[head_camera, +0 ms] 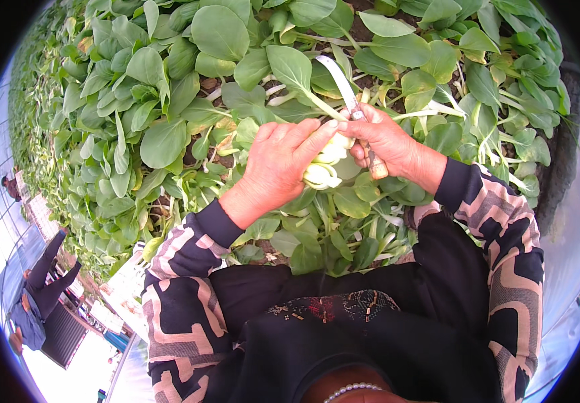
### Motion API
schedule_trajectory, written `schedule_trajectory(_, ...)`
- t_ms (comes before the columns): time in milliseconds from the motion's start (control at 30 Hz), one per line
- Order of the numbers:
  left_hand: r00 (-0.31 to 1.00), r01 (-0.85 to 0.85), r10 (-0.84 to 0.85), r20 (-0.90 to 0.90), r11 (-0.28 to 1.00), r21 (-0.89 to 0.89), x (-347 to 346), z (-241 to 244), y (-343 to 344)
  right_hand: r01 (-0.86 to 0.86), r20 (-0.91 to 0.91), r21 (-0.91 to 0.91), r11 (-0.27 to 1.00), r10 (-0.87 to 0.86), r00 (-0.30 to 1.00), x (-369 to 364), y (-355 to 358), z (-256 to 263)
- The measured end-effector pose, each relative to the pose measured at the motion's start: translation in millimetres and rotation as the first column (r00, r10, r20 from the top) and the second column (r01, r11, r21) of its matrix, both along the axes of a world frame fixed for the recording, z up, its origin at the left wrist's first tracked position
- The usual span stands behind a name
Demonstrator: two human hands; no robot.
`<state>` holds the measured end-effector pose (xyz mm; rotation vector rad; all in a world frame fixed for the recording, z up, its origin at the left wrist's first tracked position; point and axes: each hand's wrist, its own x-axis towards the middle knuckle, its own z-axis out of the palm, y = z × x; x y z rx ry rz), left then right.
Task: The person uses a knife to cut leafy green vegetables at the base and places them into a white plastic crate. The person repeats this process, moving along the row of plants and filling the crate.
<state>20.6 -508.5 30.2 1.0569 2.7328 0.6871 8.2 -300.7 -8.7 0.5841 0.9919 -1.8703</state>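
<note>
My left hand [277, 161] is wrapped around several pale-stemmed bok choy heads [322, 174], their white bases facing me. In my right hand [395, 141] is a knife with a curved metal blade [339, 78], pointing away from me and up. Its worn wooden handle [378, 169] sticks out below the fingers. A single broad bok choy leaf [292, 68] extends outward, its stalk ending where my two thumbs meet. Which hand grips that stalk is hard to tell. The leafy ends of the held heads are mostly hidden behind my left hand.
Growing bok choy [164, 90] fills the bed ahead and to the left. Loose leaves and stalks [436, 108] litter the soil. A white crate [123, 292] stands at lower left. Beyond it is another person [35, 302]; a second person [12, 187] is farther off. A dark soil edge [564, 146] borders the right.
</note>
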Motion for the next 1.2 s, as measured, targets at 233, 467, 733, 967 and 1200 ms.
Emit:
schedule_trajectory(233, 0.971, -0.026, 0.073, -0.229, 0.979, 0.204, -15, -6, -10, 0.086, 0.031, -0.175, 0.981, -0.082, 0.996, -7, 0, 3)
schedule_trajectory(467, 0.971, -0.238, 0.235, 0.042, 0.941, 0.24, -28, 7, -30, -0.539, -0.201, 0.645, 0.542, 0.8, 0.565, -16, 21, -6)
schedule_trajectory(733, 0.771, -0.326, 0.206, 0.603, 0.94, 0.096, -46, 5, -22, -0.15, -0.271, 0.93, 0.336, 0.901, 0.337, -68, 14, -40)
schedule_trajectory(967, 0.738, -0.357, 0.222, 0.637, 0.93, 0.09, -61, 1, -18, -0.176, -0.138, 0.958, 0.228, 0.9, 0.414, -106, 20, -60)
schedule_trajectory(1200, 0.65, -0.406, 0.305, 0.696, 0.914, -0.022, -58, -8, -28, -0.218, -0.155, 0.907, 0.361, 0.766, 0.623, -100, 40, -60)
